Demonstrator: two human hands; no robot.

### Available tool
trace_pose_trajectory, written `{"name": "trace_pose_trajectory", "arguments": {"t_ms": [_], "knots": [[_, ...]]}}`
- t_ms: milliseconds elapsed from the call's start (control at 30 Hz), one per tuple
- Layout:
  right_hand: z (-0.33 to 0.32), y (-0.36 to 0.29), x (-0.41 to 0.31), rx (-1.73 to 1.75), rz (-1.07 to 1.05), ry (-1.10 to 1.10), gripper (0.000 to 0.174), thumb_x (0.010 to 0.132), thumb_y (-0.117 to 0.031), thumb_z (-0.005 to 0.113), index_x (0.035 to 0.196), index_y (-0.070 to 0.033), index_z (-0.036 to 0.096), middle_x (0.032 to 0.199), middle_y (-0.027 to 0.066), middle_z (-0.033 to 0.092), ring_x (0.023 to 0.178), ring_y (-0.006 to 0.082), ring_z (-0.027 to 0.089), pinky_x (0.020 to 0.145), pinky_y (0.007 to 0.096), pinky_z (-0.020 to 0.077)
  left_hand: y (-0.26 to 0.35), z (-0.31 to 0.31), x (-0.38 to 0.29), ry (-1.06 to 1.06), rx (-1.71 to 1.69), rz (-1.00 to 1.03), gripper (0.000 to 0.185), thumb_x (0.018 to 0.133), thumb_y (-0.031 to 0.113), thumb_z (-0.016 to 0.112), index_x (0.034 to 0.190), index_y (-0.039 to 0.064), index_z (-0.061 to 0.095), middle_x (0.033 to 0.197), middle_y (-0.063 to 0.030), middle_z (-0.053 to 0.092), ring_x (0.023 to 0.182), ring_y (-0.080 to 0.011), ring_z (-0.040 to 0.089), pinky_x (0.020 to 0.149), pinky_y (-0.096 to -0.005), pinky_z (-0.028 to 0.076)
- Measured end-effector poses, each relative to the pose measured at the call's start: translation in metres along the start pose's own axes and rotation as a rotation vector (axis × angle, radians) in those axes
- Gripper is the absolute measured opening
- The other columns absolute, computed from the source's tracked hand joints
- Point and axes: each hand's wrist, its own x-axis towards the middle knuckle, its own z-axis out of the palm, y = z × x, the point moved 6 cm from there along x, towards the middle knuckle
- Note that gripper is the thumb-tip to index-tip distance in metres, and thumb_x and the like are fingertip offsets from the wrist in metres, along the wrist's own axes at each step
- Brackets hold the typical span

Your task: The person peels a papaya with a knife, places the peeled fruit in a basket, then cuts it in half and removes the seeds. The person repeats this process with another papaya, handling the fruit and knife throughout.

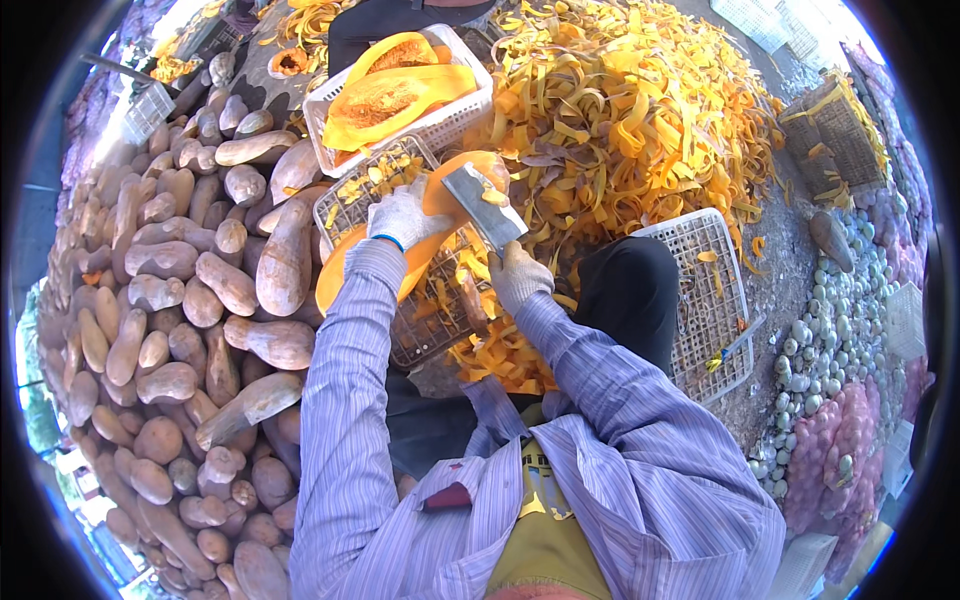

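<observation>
My left hand [409, 216], in a white knit glove, presses on a peeled orange squash [420, 262]. The squash runs from below my wrist up towards the blade, and my hand hides its middle. My right hand [521, 276], also gloved, grips the handle of a cleaver [484, 204]. The wide blade lies over the squash's upper end, with a small yellow scrap stuck on it. Whether the edge has entered the flesh cannot be seen. Beneath the squash is an upturned plastic crate [431, 330] strewn with peelings.
Beyond stands a white basket [484, 94] holding halved squash [405, 101]. A large heap of peel [622, 112] rises ahead right. Unpeeled squashes [232, 281] are piled on my left. Right of my knee, a peeler [735, 345] rests on another crate [705, 300]. Someone's dark-clothed leg [360, 30] is ahead.
</observation>
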Motion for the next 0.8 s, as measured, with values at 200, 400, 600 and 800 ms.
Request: {"name": "trace_pose_trajectory", "arguments": {"t_ms": [200,400,600,800], "knots": [[-0.002,-0.016,0.041,0.057,0.026,0.010,0.049,0.108,-0.049,0.058,0.121,-0.002,0.063,0.106,0.0278,0.078,0.104,0.0460,0.077,0.091,0.0561,0.0589,-0.001,0.004,0.008,0.012,0.029,-0.014,0.116,0.083,0.078,0.072,0.172,0.015,0.034,0.156,-0.0209,0.060,0.140,-0.0376,0.063,0.113,-0.0542,0.052],[-0.034,-0.050,0.122,0.216,-0.049,0.002,0.063,0.109,-0.051,0.051,0.129,0.007,0.068,0.121,0.0361,0.073,0.119,0.0502,0.071,0.104,0.0521,0.0553,0.021,0.010,0.029,0.071,0.004,-0.040,0.110,0.090,0.079,0.065,0.171,0.012,0.035,0.153,-0.0257,0.061,0.136,-0.0395,0.066,0.112,-0.0541,0.052],[-0.042,-0.055,0.148,0.064,0.011,-0.041,0.062,0.108,-0.046,0.046,0.136,0.005,0.068,0.127,0.0345,0.073,0.124,0.0484,0.070,0.110,0.0533,0.0542,0.024,0.009,0.028,0.055,-0.037,-0.090,0.110,0.091,0.081,0.063,0.171,0.011,0.033,0.152,-0.0257,0.061,0.135,-0.0395,0.066,0.112,-0.0553,0.050],[-0.042,-0.029,0.135,0.064,-0.065,-0.010,0.061,0.109,-0.047,0.047,0.136,0.004,0.068,0.129,0.0342,0.073,0.123,0.0472,0.071,0.108,0.0534,0.0552,0.031,0.009,0.021,0.067,0.011,-0.086,0.111,0.089,0.080,0.065,0.172,0.013,0.034,0.155,-0.0243,0.061,0.137,-0.0404,0.065,0.114,-0.0549,0.050]]}}
